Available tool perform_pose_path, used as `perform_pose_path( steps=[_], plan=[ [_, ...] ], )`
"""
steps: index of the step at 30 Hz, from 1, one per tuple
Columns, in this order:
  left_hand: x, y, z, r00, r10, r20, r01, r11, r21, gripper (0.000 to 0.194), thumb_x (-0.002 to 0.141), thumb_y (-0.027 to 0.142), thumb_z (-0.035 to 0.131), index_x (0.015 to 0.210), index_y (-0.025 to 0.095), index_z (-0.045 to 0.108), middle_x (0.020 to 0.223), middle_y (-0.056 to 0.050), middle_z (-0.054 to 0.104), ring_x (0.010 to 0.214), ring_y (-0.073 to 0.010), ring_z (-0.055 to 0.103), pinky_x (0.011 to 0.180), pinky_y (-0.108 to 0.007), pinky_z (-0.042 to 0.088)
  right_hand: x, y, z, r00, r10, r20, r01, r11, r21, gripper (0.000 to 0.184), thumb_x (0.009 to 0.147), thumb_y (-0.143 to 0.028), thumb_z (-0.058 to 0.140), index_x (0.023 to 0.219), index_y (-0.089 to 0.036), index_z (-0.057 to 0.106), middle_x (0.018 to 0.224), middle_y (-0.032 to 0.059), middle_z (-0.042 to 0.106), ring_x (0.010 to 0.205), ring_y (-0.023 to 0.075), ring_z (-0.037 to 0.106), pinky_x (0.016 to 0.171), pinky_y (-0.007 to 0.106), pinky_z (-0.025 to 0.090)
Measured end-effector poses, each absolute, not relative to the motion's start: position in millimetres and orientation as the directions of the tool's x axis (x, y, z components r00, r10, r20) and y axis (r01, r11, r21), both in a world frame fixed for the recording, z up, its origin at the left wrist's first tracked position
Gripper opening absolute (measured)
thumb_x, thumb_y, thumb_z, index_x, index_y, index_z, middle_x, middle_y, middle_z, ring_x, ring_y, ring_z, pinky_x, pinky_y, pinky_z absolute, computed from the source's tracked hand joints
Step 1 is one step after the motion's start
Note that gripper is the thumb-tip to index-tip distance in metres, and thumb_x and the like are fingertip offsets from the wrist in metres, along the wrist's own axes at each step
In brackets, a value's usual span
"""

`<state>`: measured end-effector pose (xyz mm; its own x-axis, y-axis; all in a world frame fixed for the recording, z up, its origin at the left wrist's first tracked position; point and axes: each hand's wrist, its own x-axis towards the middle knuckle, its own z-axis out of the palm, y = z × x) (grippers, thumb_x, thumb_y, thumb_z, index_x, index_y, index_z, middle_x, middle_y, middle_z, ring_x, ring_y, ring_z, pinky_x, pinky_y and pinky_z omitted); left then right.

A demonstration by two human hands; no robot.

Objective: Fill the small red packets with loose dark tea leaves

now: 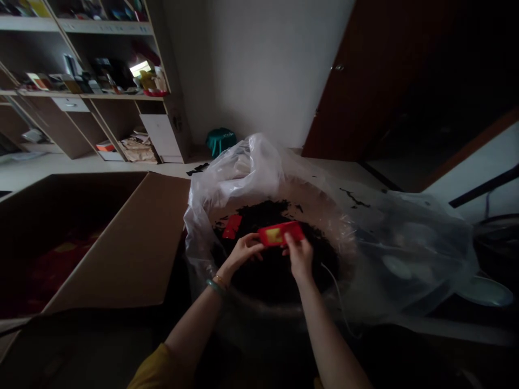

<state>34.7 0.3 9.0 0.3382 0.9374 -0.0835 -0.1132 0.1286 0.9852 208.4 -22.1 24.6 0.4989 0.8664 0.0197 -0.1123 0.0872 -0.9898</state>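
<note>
Between my two hands is a red packet (pixel 274 236) with a yellow patch, held level above a tub of dark, loose, leaf-like bits (pixel 267 275). My left hand (pixel 244 249) grips the packet's left end between thumb and fingers. At its right end, my right hand (pixel 299 255) has the thumb on top and the fingers behind. Another red packet (pixel 231 226) lies on the dark bits near the tub's left side. A clear plastic liner (pixel 259 167) rises round the tub's rim. Whether the held packet is sealed, I cannot tell.
Left of the tub stands an open cardboard box (pixel 133 243) with red packets (pixel 60 262) inside, dimly seen. A clear plastic bag (pixel 413 254) spreads over the right. Shelves (pixel 105 97) line the back left, with a green-covered bin (pixel 221 141) and a brown door (pixel 357 81) behind.
</note>
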Motion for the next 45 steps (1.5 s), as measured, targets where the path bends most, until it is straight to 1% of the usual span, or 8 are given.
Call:
perform_pose_path(
  steps=[3, 10, 14, 20, 26, 30, 35, 45],
  plan=[
    [31.9, 5.8, 5.9, 0.126, 0.992, -0.024, -0.247, 0.055, 0.967, 0.053, 0.075, 0.056, 0.056, 0.105, 0.013, 0.057, 0.078, -0.008, 0.071, 0.042, -0.0106, 0.057, 0.036, -0.018, 0.031, 177.3, -13.9, 68.3, 0.636, 0.768, 0.076, -0.256, 0.303, -0.918, 0.046, 0.071, -0.053, 0.064, 0.100, -0.018, 0.057, 0.073, -0.0009, 0.065, 0.054, 0.0102, 0.059, 0.045, 0.020, 0.048],
    [26.3, 8.4, -1.6, -0.275, 0.957, 0.098, -0.202, -0.157, 0.967, 0.030, 0.078, 0.039, 0.057, 0.095, 0.015, 0.060, 0.070, -0.001, 0.063, 0.044, -0.0079, 0.046, 0.043, -0.021, 0.036, 77.5, 20.0, 134.8, -0.029, 0.903, 0.428, -0.307, 0.400, -0.864, 0.063, 0.081, -0.048, 0.060, 0.136, -0.029, 0.036, 0.135, 0.0081, 0.051, 0.107, 0.0186, 0.061, 0.089, 0.037, 0.052],
    [23.3, 13.3, -8.9, -0.590, 0.793, 0.152, -0.096, -0.256, 0.962, 0.023, 0.081, 0.029, 0.049, 0.101, 0.018, 0.055, 0.084, -0.003, 0.060, 0.062, -0.0113, 0.055, 0.059, -0.024, 0.045, 106.2, 42.3, 66.2, -0.032, 0.919, 0.394, 0.240, 0.389, -0.889, 0.033, 0.086, -0.034, 0.052, 0.115, -0.020, 0.059, 0.108, 0.0099, 0.067, 0.099, 0.0210, 0.062, 0.091, 0.039, 0.049],
    [19.4, 19.2, -19.4, -0.725, 0.654, 0.214, 0.039, -0.272, 0.962, 0.026, 0.084, 0.028, 0.045, 0.108, 0.019, 0.051, 0.108, -0.008, 0.055, 0.103, -0.0185, 0.054, 0.094, -0.033, 0.040, 93.1, 54.6, -14.2, -0.412, 0.905, 0.106, 0.830, 0.421, -0.365, 0.026, 0.081, -0.029, 0.060, 0.103, -0.018, 0.066, 0.112, 0.0111, 0.068, 0.117, 0.0263, 0.051, 0.096, 0.039, 0.038],
    [12.3, 17.5, -23.5, -0.723, 0.664, 0.191, 0.076, -0.198, 0.977, 0.029, 0.082, 0.029, 0.050, 0.110, 0.020, 0.051, 0.117, -0.009, 0.051, 0.117, -0.0222, 0.046, 0.105, -0.036, 0.031, 71.4, 75.3, -13.4, -0.340, 0.933, 0.118, 0.855, 0.359, -0.374, 0.019, 0.083, -0.024, 0.056, 0.082, -0.014, 0.072, 0.085, 0.0143, 0.073, 0.092, 0.0235, 0.065, 0.087, 0.036, 0.042],
    [10.9, 22.6, -22.3, -0.687, 0.724, -0.059, -0.193, -0.104, 0.976, 0.034, 0.082, 0.037, 0.051, 0.113, 0.023, 0.049, 0.122, -0.009, 0.052, 0.119, -0.0214, 0.048, 0.100, -0.034, 0.038, 93.5, 60.2, -8.1, -0.221, 0.941, 0.257, 0.830, 0.320, -0.458, 0.036, 0.095, -0.022, 0.035, 0.107, -0.017, 0.068, 0.111, 0.0131, 0.068, 0.106, 0.0191, 0.061, 0.091, 0.032, 0.044],
    [16.5, 24.1, -8.1, -0.148, 0.976, -0.161, -0.614, 0.037, 0.789, 0.034, 0.075, 0.046, 0.060, 0.095, 0.018, 0.060, 0.090, -0.006, 0.066, 0.083, -0.0170, 0.064, 0.077, -0.030, 0.050, 124.4, 6.4, -13.4, -0.121, 0.824, 0.554, 0.492, 0.534, -0.688, 0.029, 0.091, -0.026, 0.045, 0.108, -0.021, 0.068, 0.110, 0.0103, 0.068, 0.108, 0.0214, 0.059, 0.095, 0.037, 0.046],
    [33.3, 0.4, 8.9, 0.073, 0.997, 0.005, -0.171, 0.008, 0.985, 0.037, 0.057, 0.042, 0.078, 0.077, 0.012, 0.073, 0.072, -0.003, 0.073, 0.062, -0.0164, 0.062, 0.062, -0.027, 0.050, 181.1, -8.6, 37.4, -0.080, 0.737, 0.671, 0.609, 0.569, -0.552, 0.055, 0.085, -0.018, 0.049, 0.139, -0.022, 0.041, 0.135, 0.0127, 0.049, 0.121, 0.0275, 0.048, 0.098, 0.047, 0.045]
  ],
)
